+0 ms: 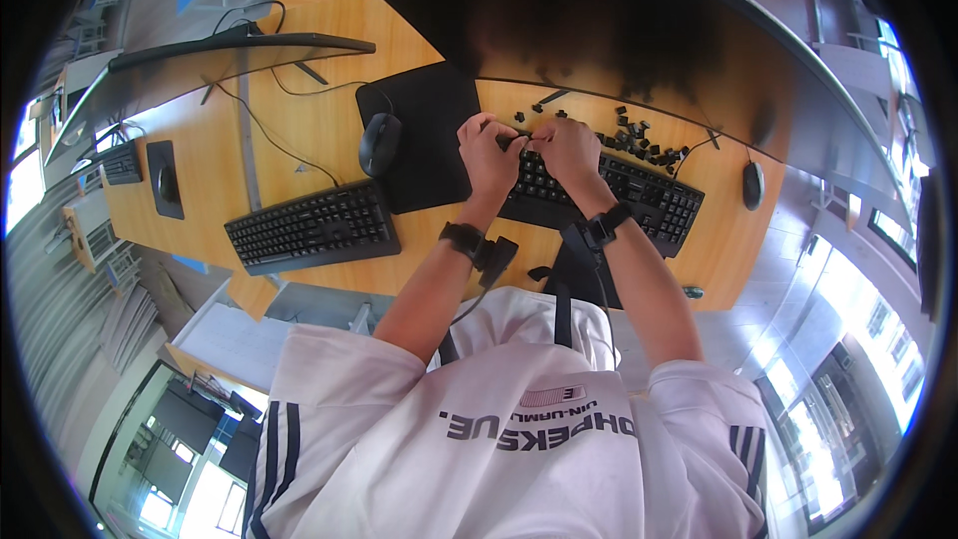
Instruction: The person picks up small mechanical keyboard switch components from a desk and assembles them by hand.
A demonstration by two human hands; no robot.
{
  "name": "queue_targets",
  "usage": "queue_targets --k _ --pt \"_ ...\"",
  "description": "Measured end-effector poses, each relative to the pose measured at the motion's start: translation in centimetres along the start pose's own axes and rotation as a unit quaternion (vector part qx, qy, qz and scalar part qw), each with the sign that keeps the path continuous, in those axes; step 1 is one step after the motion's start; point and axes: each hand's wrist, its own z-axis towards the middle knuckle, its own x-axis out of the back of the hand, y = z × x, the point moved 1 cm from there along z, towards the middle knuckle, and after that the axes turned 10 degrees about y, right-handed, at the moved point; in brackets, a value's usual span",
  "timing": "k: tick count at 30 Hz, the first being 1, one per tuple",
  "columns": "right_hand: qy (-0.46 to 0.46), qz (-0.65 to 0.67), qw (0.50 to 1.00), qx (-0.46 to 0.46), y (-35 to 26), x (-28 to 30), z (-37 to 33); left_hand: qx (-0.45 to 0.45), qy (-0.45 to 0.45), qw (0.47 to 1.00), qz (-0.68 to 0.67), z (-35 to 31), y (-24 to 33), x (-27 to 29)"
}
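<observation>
A black keyboard (654, 202) lies in front of me, with part of its key rows hidden beneath my hands. Over its far left end, my left hand (489, 158) has thumb and fingers pinched together. My right hand (569, 152) is beside it, its fingers closed in a pinch close to the left fingertips. Something small and dark seems to be between the fingertips, too small to make out. Loose black keycaps (639, 145) are scattered along the keyboard's far edge, a few of them just beyond my fingers.
A large dark monitor (599, 30) stands close beyond the hands. To the left are a black mouse pad (429, 100), a black mouse (379, 145) and a second keyboard (314, 230). Another mouse (753, 185) sits near the right table edge. Bands with small devices are on both wrists.
</observation>
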Motion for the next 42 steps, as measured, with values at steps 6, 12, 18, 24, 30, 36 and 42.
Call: queue_targets --k 6,12,18,24,30,36,42 --pt "-0.017 -0.111 0.994 0.003 -0.7 0.1 1.2 0.014 -0.029 0.999 0.008 0.5 0.5 0.1" --pt "0.145 -0.026 0.982 0.119 -1.1 -1.8 2.1 -0.019 -0.038 0.999 0.008 0.2 -0.5 0.3" --pt "0.051 -0.2 0.97 0.127 -2.4 -2.5 2.4 -0.063 0.003 0.996 -0.06 -0.3 -0.9 1.9" --pt "0.102 0.095 0.978 0.158 -6.5 2.8 -2.7 0.112 -0.075 0.959 -0.248 0.2 1.6 7.6" --pt "0.141 0.259 0.93 0.219 -11.7 10.2 -11.9 0.159 -0.215 0.864 -0.427 -1.2 7.3 16.4" --pt "0.169 0.267 0.917 0.243 -14.6 14.0 -18.7 0.126 -0.275 0.831 -0.467 -3.8 10.6 23.1" --pt "0.178 0.281 0.901 0.277 -15.8 15.6 -23.4 0.085 -0.273 0.838 -0.465 -6.6 12.0 27.5"
